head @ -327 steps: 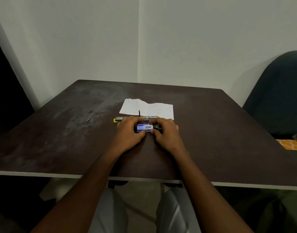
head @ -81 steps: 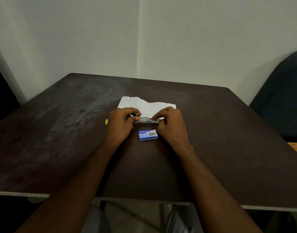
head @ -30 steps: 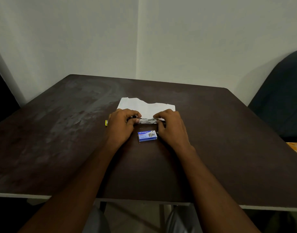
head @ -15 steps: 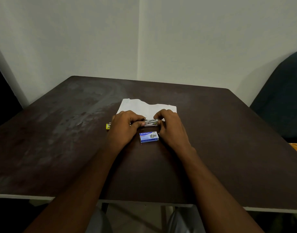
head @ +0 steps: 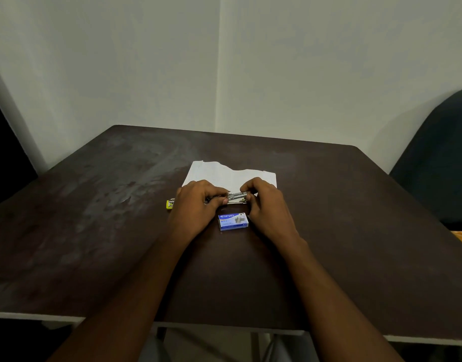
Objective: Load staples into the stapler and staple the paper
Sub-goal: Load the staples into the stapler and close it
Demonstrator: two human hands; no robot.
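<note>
Nearest the person, on the dark counter (head: 342,231), lies the blue staple box (head: 233,222), flat and shut as far as can be told; take it as the landmark. Just left of the box and a little beyond it is the left hand (head: 196,207), its grip curled closed over the body of the stapler (head: 236,198), thumb and fingertips at the metal part. Just right of the box and a little beyond is the right hand (head: 267,205), its grip pinched shut on the stapler's other end. Only a short silver stretch of the stapler shows between the two hands, directly beyond the box; a yellow end (head: 169,205) of it pokes out well to the box's left. Whether staples already sit in the channel is too small to tell. Beyond the stapler, farther from the box, the white paper (head: 224,175) lies flat with a ragged far edge, untouched by the stapler's mouth

My judgement: loading is the step in hand, with the magazine being seated or closed. Next calls for closing the stapler fully, sliding a paper edge into its mouth and pressing down firmly
</note>
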